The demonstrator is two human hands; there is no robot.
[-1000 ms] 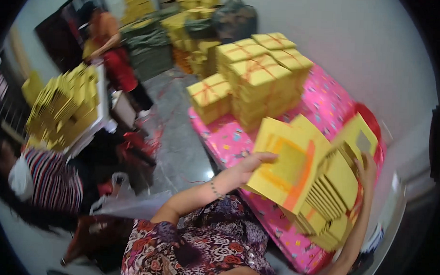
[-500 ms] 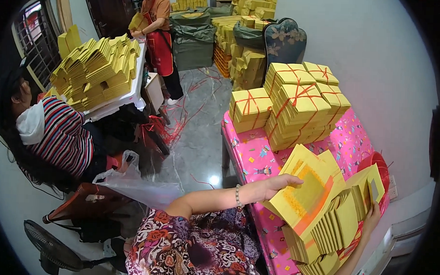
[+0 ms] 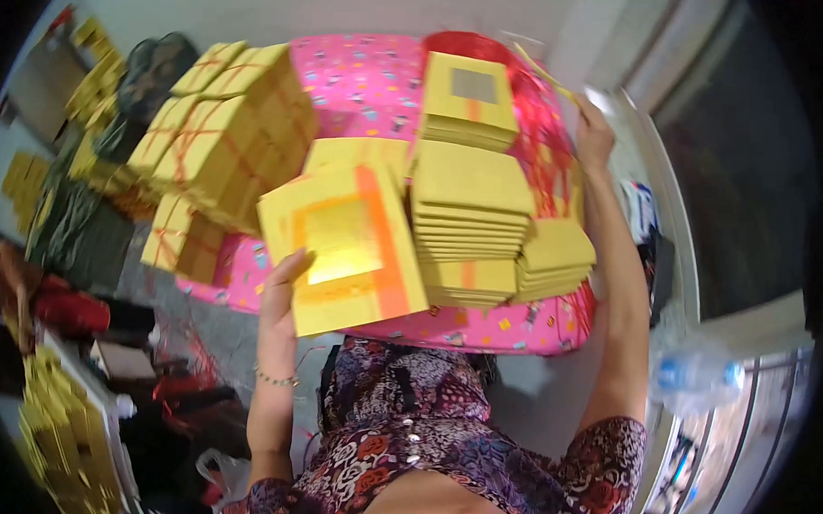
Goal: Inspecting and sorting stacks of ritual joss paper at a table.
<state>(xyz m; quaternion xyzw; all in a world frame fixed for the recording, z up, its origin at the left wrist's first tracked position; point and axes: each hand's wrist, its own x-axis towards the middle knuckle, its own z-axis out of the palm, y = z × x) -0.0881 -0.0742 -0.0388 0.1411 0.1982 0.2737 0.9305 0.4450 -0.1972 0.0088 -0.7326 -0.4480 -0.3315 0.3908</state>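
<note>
a: start at the lower edge. what is nearest?

b: the person's patterned blouse (image 3: pixel 441 439), lower centre. one forearm rises on each side of it. the left wrist carries one thin bracelet (image 3: pixel 276 379).

a: state of the left hand?

b: the left hand (image 3: pixel 283 293), centre-left, holds one yellow sheet stack (image 3: pixel 344 246) by its left edge, thumb on the front face and the other fingers hidden behind it. the top sheet has an orange border and one gold square in the middle. the stack is tilted and raised above the near edge of the pink patterned table (image 3: pixel 363 79).

a: and the right hand?

b: the right hand (image 3: pixel 592 136), upper right, is raised beside the red string pile (image 3: pixel 538 144). it appears pinched on a thin yellow strip (image 3: pixel 545 76), but the fingertips are too small to confirm; cannot tell for certain.

a: what lies between the hands?

b: fanned yellow paper piles (image 3: pixel 472 214), centre: four visible tiers, touching one another. the farthest one shows one silver square on top.

a: farther out?

b: tied yellow bundles (image 3: pixel 226 128), upper left on the table, bound with red string; about six are countable, and the lowest sits at the table's left edge. beyond them, dark bags (image 3: pixel 155 67) and more yellow stacks, too blurred to count. one clear plastic bottle (image 3: pixel 693 376) lies at the lower right.
</note>
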